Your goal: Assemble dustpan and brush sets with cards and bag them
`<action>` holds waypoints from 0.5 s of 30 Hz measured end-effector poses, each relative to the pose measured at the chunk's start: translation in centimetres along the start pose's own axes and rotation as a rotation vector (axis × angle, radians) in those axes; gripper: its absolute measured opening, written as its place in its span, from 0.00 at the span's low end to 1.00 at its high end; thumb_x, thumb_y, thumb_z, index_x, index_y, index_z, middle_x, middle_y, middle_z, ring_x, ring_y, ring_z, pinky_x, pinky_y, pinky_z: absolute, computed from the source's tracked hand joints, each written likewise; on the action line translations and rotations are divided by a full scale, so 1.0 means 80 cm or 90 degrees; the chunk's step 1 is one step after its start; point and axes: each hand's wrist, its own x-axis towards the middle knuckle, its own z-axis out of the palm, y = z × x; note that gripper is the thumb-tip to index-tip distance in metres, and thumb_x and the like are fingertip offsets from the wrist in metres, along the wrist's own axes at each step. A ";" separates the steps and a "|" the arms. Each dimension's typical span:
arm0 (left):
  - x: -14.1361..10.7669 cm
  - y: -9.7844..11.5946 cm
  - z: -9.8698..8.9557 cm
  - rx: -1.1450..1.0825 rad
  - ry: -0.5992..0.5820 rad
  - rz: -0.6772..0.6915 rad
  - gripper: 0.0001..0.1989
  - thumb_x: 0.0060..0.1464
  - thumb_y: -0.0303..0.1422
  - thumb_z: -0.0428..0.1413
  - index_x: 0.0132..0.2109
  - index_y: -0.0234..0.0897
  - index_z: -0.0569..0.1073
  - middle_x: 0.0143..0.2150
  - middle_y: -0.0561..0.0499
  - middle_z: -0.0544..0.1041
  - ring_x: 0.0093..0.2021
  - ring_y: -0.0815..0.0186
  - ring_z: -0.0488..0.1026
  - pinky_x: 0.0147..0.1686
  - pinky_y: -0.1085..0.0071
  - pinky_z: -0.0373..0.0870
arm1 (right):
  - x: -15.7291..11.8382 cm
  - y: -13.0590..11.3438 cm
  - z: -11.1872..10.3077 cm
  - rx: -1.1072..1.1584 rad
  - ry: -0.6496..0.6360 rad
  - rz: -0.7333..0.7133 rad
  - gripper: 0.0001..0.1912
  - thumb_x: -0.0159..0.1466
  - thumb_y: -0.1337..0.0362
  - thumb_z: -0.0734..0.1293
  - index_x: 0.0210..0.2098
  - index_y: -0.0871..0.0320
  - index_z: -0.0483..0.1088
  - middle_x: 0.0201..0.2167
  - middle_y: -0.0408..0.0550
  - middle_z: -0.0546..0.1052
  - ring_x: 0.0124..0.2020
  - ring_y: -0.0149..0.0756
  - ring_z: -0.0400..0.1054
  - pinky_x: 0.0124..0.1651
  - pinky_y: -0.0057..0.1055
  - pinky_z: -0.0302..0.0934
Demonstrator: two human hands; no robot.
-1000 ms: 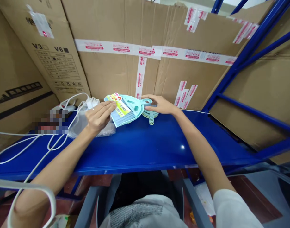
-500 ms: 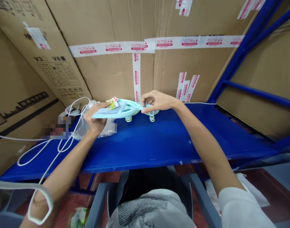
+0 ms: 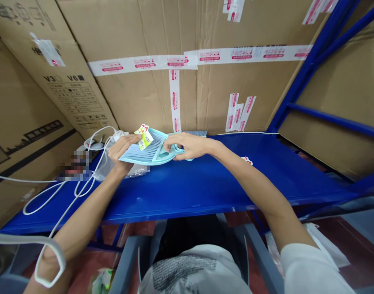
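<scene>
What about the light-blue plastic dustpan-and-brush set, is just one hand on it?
No, the left hand and right hand grip opposite ends of the set.

Vs half a second ago: dustpan-and-brush set (image 3: 147, 152), left of the vertical tape strip (image 3: 174, 102), rolled from near edge-on to bristles facing the camera. Right hand (image 3: 188, 145) shifted from right of the strip to just below its foot, fingers now curled over the handle end. Newly visible: loose bristles (image 3: 196, 133) just right of the strip's foot, label corner (image 3: 247, 160) farther right.
</scene>
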 end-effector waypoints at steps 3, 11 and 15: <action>-0.004 -0.014 0.000 0.051 0.000 0.008 0.09 0.70 0.30 0.57 0.42 0.40 0.82 0.39 0.48 0.86 0.39 0.60 0.84 0.42 0.62 0.79 | -0.001 -0.001 -0.003 0.018 0.005 0.000 0.10 0.64 0.69 0.70 0.45 0.57 0.73 0.44 0.47 0.76 0.44 0.37 0.68 0.51 0.34 0.58; 0.003 -0.049 -0.020 0.250 -0.019 -0.090 0.11 0.66 0.38 0.63 0.35 0.40 0.78 0.32 0.47 0.81 0.33 0.60 0.77 0.35 0.64 0.67 | -0.029 0.001 -0.057 -0.081 0.165 0.176 0.10 0.63 0.59 0.72 0.40 0.59 0.77 0.36 0.46 0.77 0.35 0.34 0.64 0.43 0.32 0.56; 0.003 -0.050 -0.021 0.239 -0.038 -0.139 0.11 0.66 0.39 0.62 0.34 0.41 0.76 0.31 0.47 0.80 0.32 0.59 0.76 0.36 0.64 0.67 | -0.029 0.016 -0.052 -0.106 0.279 0.373 0.12 0.62 0.55 0.74 0.35 0.58 0.77 0.25 0.40 0.73 0.29 0.33 0.64 0.40 0.32 0.56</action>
